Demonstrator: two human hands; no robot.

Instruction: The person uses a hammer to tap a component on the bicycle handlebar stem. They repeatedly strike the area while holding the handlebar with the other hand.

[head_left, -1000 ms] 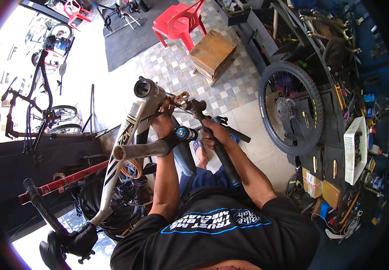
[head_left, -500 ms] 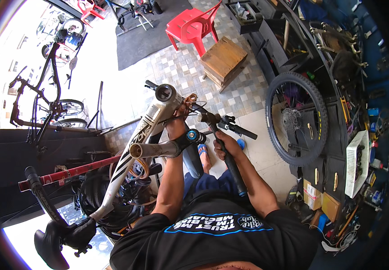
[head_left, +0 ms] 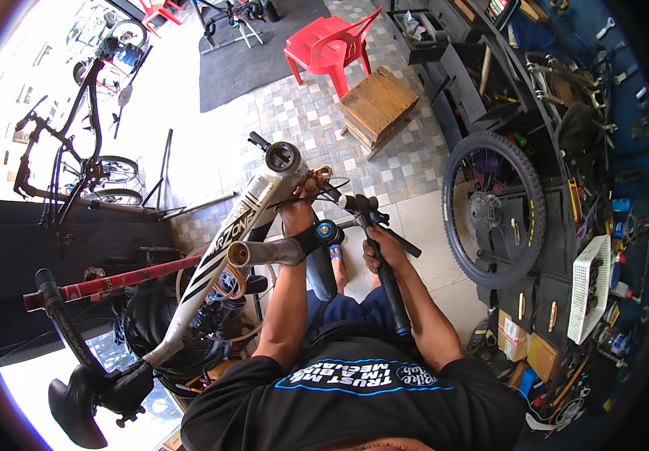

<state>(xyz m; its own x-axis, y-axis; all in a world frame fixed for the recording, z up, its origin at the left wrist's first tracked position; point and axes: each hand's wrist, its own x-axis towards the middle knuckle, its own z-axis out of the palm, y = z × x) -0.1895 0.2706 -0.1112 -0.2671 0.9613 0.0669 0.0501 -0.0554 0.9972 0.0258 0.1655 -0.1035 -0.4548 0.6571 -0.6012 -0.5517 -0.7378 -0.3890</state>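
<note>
A white-and-black bicycle frame [head_left: 215, 252] slants across in front of me, its open head tube [head_left: 284, 157] uppermost. My left hand [head_left: 308, 194] is closed against the frame just beside the head tube; what its fingers grip is partly hidden. Across my left forearm lies a fork with a bare silver steerer tube [head_left: 264, 253], and a blue dial [head_left: 326, 231] shows on its crown. In my right hand [head_left: 384, 249] is a hammer [head_left: 392, 297], gripped by its black handle. The hammer's head points away from me, next to the frame, and overlaps a black handlebar [head_left: 403, 242] behind it.
A wheel with a knobby tyre [head_left: 456, 218] leans against the dark cabinets at right. Ahead stand a wooden stool [head_left: 379, 105] and a red plastic chair [head_left: 328, 45]. At left are a black bicycle frame [head_left: 87, 128], a red tube [head_left: 114, 284] and several tyres [head_left: 140, 323].
The handlebar behind the hammer has swung nearer to me. My right hand and the hammer have shifted slightly, and the whole view has moved a little; both hands keep their grip.
</note>
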